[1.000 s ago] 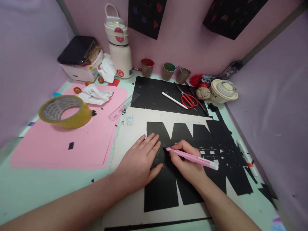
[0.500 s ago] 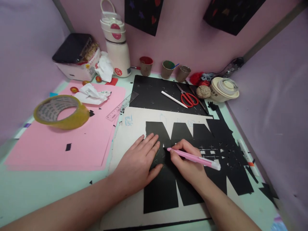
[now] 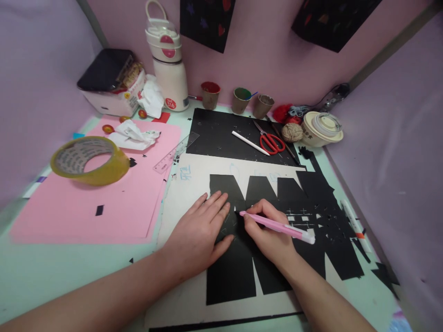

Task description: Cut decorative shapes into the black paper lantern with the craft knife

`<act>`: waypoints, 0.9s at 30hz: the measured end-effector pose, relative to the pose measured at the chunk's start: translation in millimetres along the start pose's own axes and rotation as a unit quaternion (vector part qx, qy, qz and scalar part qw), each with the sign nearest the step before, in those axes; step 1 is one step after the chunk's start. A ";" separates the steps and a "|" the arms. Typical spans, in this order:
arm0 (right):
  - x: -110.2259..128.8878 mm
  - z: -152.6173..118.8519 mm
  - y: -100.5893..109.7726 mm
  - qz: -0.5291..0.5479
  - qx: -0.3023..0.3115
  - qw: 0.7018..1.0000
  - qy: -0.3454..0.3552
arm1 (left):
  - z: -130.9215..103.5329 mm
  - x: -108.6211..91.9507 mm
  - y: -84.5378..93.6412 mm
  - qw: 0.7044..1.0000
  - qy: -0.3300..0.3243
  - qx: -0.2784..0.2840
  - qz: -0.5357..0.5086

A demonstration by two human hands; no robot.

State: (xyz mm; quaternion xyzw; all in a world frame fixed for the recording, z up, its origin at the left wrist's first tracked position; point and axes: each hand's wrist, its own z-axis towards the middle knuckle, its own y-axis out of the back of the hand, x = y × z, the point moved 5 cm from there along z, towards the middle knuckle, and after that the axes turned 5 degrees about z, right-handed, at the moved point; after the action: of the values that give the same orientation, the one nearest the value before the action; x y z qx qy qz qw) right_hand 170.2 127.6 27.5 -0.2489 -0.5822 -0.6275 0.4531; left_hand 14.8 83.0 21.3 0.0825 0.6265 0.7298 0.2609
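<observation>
Curling over black paper (image 3: 231, 282), right fingers (image 3: 267, 208) grip a pink tool (image 3: 293, 231).

dim, diffuse light falls evenly around the left fingers (image 3: 215, 208); left of them, the tape roll (image 3: 100, 176) casts a soft shadow. far beyond them, the hanging black sheets (image 3: 207, 23) look murky, and wide-angle distortion stretches the edges.
</observation>
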 end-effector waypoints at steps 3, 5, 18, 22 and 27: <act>-2.7 -0.5 0.9 0.007 -0.004 1.000 -0.005 | 0.2 0.2 0.0 1.000 0.000 0.003 -0.009; -5.7 -1.0 2.4 0.024 -0.006 0.999 -0.022 | 0.3 1.1 1.0 1.000 0.012 -0.005 -0.012; -11.4 0.3 9.6 0.133 -0.033 0.985 -0.105 | -2.9 31.4 11.6 0.882 0.212 -0.140 -0.397; -14.9 0.9 11.3 0.196 -0.042 0.974 -0.104 | -1.0 43.4 5.1 0.784 0.271 -0.167 -0.533; -18.2 1.5 13.0 0.247 -0.043 0.962 -0.107 | 0.4 36.2 -1.1 0.703 0.314 -0.072 -0.634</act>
State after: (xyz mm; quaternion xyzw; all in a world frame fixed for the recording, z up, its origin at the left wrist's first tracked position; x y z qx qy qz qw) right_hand 189.5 135.2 19.1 -0.4701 -0.5199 -0.4901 0.5182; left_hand -15.5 101.0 12.9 -0.5867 0.5223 0.4188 0.4556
